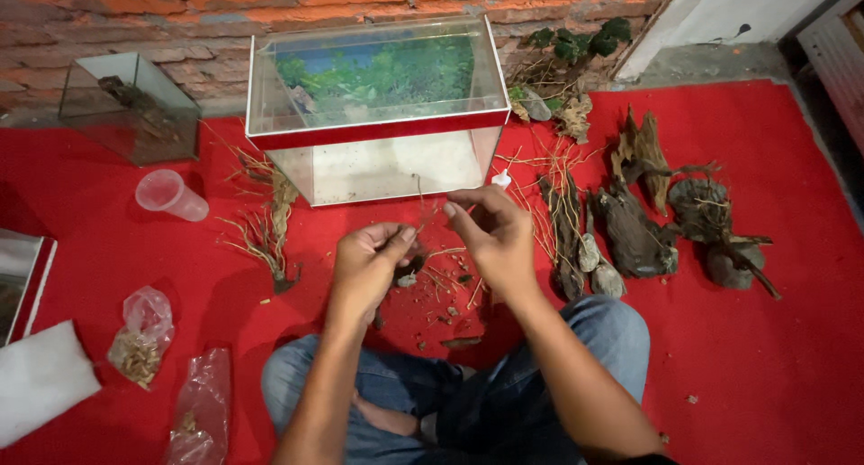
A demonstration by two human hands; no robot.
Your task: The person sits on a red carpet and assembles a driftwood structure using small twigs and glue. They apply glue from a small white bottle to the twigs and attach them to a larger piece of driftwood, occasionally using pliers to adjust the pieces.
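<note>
We held a thin brown twig (pixel 419 215) pinched between our left hand (pixel 369 265) and right hand (pixel 490 235), above the red carpet (pixel 774 339) near its middle. The rectangular glass aquarium (pixel 378 114) behind stood empty; dark driftwood pieces (pixel 630 222) lay unplaced.

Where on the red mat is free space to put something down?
Bare red mat lies right of the driftwood pieces, and also between the plastic cup and the left hand. Between both hands and the glass tank it is crowded with twigs.
</note>
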